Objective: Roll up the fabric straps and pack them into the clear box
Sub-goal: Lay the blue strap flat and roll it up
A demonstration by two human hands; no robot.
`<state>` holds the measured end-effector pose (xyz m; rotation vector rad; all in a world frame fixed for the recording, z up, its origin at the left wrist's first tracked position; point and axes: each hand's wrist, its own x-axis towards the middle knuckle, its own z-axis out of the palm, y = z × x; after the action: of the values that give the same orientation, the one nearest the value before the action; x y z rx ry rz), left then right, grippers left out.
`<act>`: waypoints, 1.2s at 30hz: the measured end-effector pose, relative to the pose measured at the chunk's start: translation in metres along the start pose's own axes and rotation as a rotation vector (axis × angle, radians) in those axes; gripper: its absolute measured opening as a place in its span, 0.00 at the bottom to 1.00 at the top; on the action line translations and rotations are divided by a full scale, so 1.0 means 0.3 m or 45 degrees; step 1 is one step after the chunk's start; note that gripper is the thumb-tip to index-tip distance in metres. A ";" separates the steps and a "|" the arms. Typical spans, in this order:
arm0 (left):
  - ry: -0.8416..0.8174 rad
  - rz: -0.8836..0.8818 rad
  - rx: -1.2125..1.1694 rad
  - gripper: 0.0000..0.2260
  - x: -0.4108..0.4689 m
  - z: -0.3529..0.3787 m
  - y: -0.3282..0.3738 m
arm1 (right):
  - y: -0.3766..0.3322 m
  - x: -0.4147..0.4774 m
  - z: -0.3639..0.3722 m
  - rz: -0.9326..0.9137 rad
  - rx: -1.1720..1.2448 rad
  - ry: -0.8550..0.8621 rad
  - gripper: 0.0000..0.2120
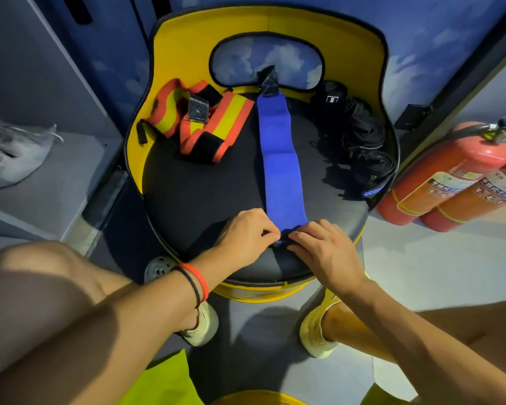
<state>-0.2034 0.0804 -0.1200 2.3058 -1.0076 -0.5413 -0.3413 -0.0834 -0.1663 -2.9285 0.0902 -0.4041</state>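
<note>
A long blue fabric strap (279, 159) lies flat along the dark seat of a yellow chair (193, 197), its black end tab up against the backrest. Its near end is curled into a small roll at the seat's front. My left hand (244, 232) pinches that roll from the left and my right hand (323, 249) pinches it from the right. Two red-and-yellow straps (205, 124) lie loose at the back left of the seat. Several black rolled straps (360, 135) sit at the back right. No clear box is in view.
Two red fire extinguishers (450, 182) lean on the floor right of the chair. A grey shelf (56, 171) with a pale bag (9, 153) stands to the left. My knees and pale shoes flank the chair's base; a green object (164, 378) lies near my feet.
</note>
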 end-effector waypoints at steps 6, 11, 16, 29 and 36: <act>-0.028 -0.036 -0.036 0.11 -0.005 -0.003 -0.014 | -0.011 0.028 -0.007 0.144 0.179 -0.021 0.20; -0.013 -0.254 -0.218 0.06 0.021 -0.015 -0.009 | -0.016 0.039 -0.021 0.175 0.234 0.006 0.10; -0.013 -0.407 -0.300 0.06 0.055 -0.006 0.004 | 0.013 0.000 0.001 0.172 0.228 -0.003 0.12; 0.183 -0.014 0.112 0.07 0.029 0.021 -0.013 | 0.090 0.052 -0.020 0.227 0.117 -0.037 0.19; 0.168 -0.138 -0.048 0.18 0.019 0.026 0.000 | 0.101 0.060 -0.018 0.257 0.165 -0.123 0.25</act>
<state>-0.2042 0.0736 -0.1269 2.3385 -0.8079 -0.4407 -0.3264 -0.1157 -0.1623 -2.7715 0.3298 -0.2283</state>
